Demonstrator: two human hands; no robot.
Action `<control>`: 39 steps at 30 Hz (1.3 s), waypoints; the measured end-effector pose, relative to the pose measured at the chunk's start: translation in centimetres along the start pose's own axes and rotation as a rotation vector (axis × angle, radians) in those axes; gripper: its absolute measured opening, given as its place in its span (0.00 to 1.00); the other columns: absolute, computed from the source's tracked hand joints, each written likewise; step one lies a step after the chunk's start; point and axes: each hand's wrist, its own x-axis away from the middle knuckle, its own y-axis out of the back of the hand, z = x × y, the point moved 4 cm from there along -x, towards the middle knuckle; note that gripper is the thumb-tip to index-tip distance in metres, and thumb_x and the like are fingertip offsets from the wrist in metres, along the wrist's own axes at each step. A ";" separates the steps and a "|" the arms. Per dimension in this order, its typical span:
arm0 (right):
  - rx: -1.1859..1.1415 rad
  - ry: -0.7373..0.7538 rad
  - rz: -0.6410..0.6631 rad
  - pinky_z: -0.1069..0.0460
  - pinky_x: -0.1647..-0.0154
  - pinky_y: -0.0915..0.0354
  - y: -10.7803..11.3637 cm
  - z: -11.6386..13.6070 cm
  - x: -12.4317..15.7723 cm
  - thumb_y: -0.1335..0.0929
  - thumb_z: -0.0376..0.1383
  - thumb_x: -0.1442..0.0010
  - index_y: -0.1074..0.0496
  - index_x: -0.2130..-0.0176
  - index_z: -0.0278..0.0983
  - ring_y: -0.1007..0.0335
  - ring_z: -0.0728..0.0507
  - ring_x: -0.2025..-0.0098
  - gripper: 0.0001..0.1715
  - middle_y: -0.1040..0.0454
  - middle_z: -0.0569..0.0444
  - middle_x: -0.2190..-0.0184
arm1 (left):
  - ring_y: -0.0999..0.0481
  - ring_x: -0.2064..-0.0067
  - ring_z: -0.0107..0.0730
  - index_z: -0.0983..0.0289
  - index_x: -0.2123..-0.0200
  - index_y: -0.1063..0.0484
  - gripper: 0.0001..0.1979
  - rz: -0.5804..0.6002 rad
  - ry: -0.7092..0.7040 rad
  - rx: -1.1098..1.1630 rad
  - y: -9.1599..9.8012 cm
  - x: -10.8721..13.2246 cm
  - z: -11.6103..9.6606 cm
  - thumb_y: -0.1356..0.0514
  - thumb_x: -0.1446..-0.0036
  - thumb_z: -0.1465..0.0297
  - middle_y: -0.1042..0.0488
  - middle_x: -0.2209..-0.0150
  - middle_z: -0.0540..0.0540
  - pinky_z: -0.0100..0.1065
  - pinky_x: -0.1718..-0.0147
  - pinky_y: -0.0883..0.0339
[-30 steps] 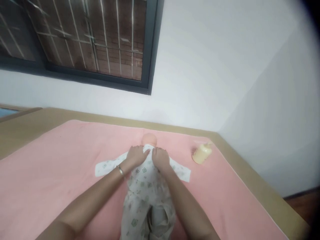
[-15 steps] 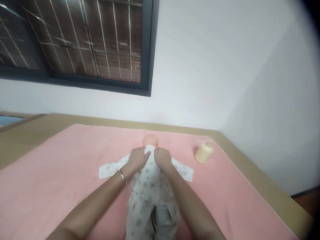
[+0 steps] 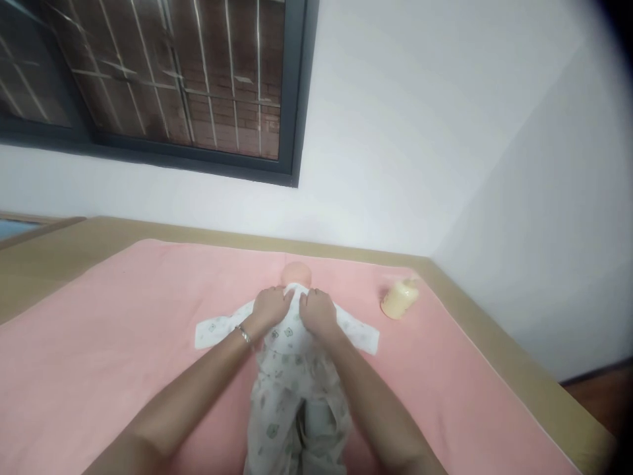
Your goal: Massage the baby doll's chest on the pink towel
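Note:
A baby doll lies stretched out on a pink mat, its bald head (image 3: pixel 297 273) at the far end. It is dressed in a white patterned baby top (image 3: pixel 289 336) with both long sleeves spread sideways, and loose patterned trousers (image 3: pixel 271 422). At the doll's left-side shoulder in the picture, my left hand (image 3: pixel 271 307), with a bracelet at the wrist, closes on the top near the collar. Opposite it, my right hand (image 3: pixel 317 311) grips the other shoulder of the top, thumb near the neckline. The cloth under my fingers is partly hidden.
A pale yellow pump bottle (image 3: pixel 398 299) stands on the pink mat (image 3: pixel 435 369), right of the doll. The mat covers a tan surface (image 3: pixel 499 343) that meets a white wall (image 3: pixel 376 145). Above it is a dark-framed window (image 3: pixel 291 99) with bars.
Both thumbs have shifted slightly toward the doll's collar, and my right hand has come a little inward. The view has tilted slightly; the doll and bottle otherwise stay in place.

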 end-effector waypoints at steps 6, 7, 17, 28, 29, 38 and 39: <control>-0.048 -0.082 0.188 0.48 0.56 0.39 -0.3 -2.1 -2.6 0.51 0.39 0.31 0.27 0.56 0.30 0.29 0.38 0.55 0.31 0.25 0.38 0.58 | 0.52 0.34 0.57 0.77 0.38 0.45 0.35 -0.186 -0.253 -0.161 -2.5 4.2 -1.5 0.57 0.37 0.54 0.48 0.36 0.73 0.50 0.40 0.54; -0.038 -0.071 0.152 0.47 0.53 0.40 -0.3 -1.9 -2.0 0.50 0.40 0.31 0.27 0.55 0.29 0.30 0.37 0.53 0.30 0.26 0.38 0.57 | 0.49 0.35 0.56 0.76 0.39 0.44 0.33 -0.163 -0.225 -0.148 -2.2 3.9 -1.2 0.58 0.37 0.55 0.46 0.37 0.72 0.49 0.40 0.54; -0.080 -0.149 0.117 0.45 0.54 0.40 -0.7 -1.1 -2.3 0.48 0.44 0.32 0.27 0.56 0.29 0.30 0.35 0.54 0.30 0.26 0.37 0.58 | 0.24 0.58 0.47 0.64 0.56 0.26 0.36 0.125 0.118 0.130 0.2 -2.3 0.7 0.64 0.40 0.45 0.23 0.58 0.64 0.40 0.61 0.36; -0.087 -0.143 0.129 0.43 0.55 0.38 -2.0 -1.6 -3.0 0.49 0.47 0.33 0.25 0.56 0.32 0.29 0.34 0.55 0.33 0.25 0.39 0.58 | 0.24 0.60 0.47 0.64 0.62 0.25 0.39 0.048 0.156 0.123 -2.8 -3.0 2.2 0.65 0.42 0.43 0.22 0.62 0.63 0.39 0.63 0.37; -0.077 -0.137 0.124 0.43 0.55 0.38 -2.0 -1.6 -3.0 0.49 0.46 0.33 0.25 0.57 0.32 0.29 0.34 0.55 0.33 0.25 0.38 0.58 | 0.24 0.60 0.47 0.64 0.62 0.25 0.38 0.043 0.158 0.119 -3.0 -3.0 2.2 0.65 0.42 0.43 0.23 0.62 0.63 0.39 0.63 0.37; -0.071 -0.147 0.141 0.43 0.54 0.38 -2.2 -1.6 -3.0 0.49 0.46 0.33 0.25 0.56 0.31 0.29 0.34 0.54 0.33 0.25 0.38 0.57 | 0.24 0.57 0.47 0.65 0.60 0.26 0.36 0.037 0.175 0.108 -3.3 -3.0 2.3 0.63 0.40 0.45 0.23 0.60 0.64 0.39 0.60 0.36; -0.074 -0.146 0.138 0.43 0.54 0.39 -2.2 -1.6 -3.0 0.49 0.46 0.33 0.25 0.56 0.31 0.29 0.33 0.54 0.33 0.25 0.38 0.57 | 0.24 0.57 0.47 0.65 0.59 0.26 0.36 0.038 0.175 0.111 -3.3 -3.0 2.3 0.63 0.40 0.45 0.23 0.60 0.64 0.39 0.60 0.36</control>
